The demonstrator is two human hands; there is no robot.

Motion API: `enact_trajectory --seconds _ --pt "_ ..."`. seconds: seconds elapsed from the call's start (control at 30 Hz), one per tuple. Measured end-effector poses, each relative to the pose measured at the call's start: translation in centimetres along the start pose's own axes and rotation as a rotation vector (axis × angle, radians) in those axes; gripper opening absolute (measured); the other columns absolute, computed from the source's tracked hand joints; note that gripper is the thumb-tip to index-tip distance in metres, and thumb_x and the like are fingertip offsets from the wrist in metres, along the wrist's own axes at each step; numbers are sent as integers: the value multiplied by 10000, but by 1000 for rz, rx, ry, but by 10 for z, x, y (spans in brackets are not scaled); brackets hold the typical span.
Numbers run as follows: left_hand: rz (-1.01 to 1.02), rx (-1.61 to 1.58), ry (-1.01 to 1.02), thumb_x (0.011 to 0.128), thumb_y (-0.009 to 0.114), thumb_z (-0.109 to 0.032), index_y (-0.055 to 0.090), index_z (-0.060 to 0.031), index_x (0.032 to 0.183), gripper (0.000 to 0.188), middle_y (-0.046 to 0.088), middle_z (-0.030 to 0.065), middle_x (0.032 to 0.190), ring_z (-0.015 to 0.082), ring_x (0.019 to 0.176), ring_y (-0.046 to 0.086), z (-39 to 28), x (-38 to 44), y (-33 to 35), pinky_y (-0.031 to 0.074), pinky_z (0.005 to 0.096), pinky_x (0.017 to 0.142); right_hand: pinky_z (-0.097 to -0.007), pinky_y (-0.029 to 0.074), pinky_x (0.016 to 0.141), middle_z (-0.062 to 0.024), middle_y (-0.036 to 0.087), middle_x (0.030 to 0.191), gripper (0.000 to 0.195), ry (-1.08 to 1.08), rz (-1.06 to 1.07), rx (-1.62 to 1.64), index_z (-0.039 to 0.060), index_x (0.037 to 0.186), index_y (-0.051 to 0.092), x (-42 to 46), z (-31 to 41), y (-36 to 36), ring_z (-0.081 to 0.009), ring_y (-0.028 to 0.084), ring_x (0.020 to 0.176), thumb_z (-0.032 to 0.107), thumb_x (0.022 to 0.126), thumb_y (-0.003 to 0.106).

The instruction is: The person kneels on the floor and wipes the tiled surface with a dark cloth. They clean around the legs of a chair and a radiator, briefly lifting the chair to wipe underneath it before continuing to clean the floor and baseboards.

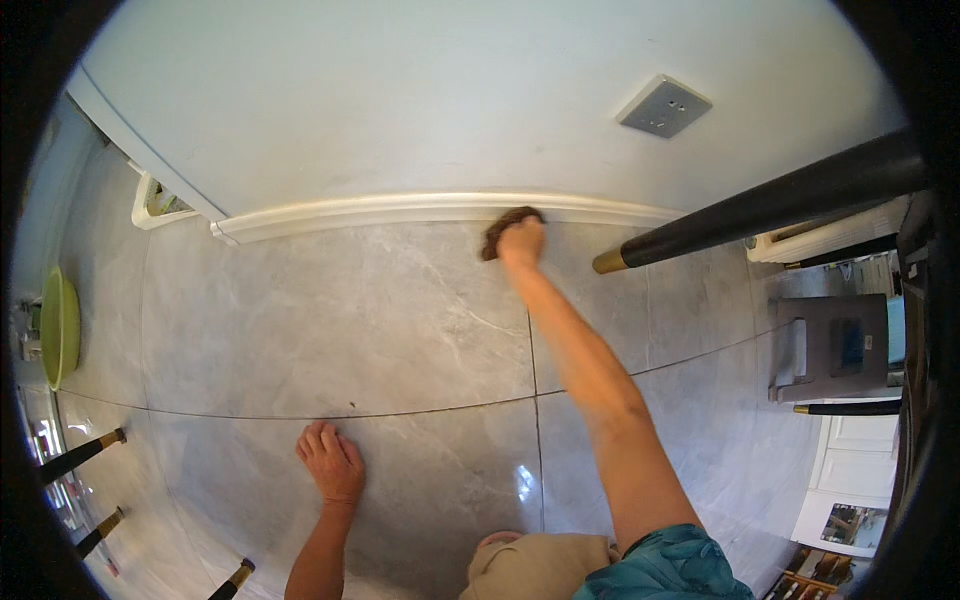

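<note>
My right hand (522, 244) is stretched out to the foot of the wall, its fingers closed on a dark brown cloth (498, 238). The cloth touches the white baseboard (360, 210), or lies right at its lower edge where it meets the grey marbled tile floor (300, 322). Nearer to me, my left hand (330, 461) rests on the floor with its fingers curled and nothing visible in it; its palm is hidden. A small dark speck (352, 404) lies on the tile just beyond it.
A black furniture leg with a brass tip (697, 217) stands right of my right hand. Above it is a wall socket (664, 106). A grey plastic stool (832, 345) is at the right. At the left are a green basin (60, 328), a white basket (161, 202) and several black legs (82, 456).
</note>
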State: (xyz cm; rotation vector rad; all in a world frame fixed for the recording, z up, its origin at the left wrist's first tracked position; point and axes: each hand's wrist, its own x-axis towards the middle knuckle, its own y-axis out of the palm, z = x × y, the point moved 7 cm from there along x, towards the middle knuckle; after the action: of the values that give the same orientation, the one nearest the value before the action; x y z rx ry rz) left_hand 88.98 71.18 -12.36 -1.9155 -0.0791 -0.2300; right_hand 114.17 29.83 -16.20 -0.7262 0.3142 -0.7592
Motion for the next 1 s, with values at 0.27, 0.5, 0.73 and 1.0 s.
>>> enact_trajectory --seconds 0.27,0.5,0.73,1.0 --pt "-2 -66 0 817 574 -59 546 -14 1019 208 547 184 1140 376 1097 501 -5 3 2 356 510 980 -441 476 685 -127 640 888 185 485 337 675 20 958 626 -47 17 70 -278 594 787 168 928 520" --pt "27 -35 4 803 594 -87 557 -22 1043 251 556 165 1168 357 1123 514 -1 1 6 375 509 982 -365 520 623 -166 619 1085 273 554 281 832 -94 1187 519 -41 63 19 -242 651 823 109 1013 465" --pt "29 32 23 805 618 -149 562 -15 1096 325 568 158 1187 341 1137 527 2 -2 11 386 520 992 -385 528 630 -204 661 1083 316 451 394 564 -93 1144 581 -121 136 162 -303 670 849 164 964 550" --pt "19 -7 17 818 613 -151 577 -32 1068 279 571 136 1183 314 1132 531 3 -4 8 403 518 973 -413 554 490 -227 652 1056 302 429 654 613 -64 1128 577 -233 246 240 -328 689 825 194 979 529"
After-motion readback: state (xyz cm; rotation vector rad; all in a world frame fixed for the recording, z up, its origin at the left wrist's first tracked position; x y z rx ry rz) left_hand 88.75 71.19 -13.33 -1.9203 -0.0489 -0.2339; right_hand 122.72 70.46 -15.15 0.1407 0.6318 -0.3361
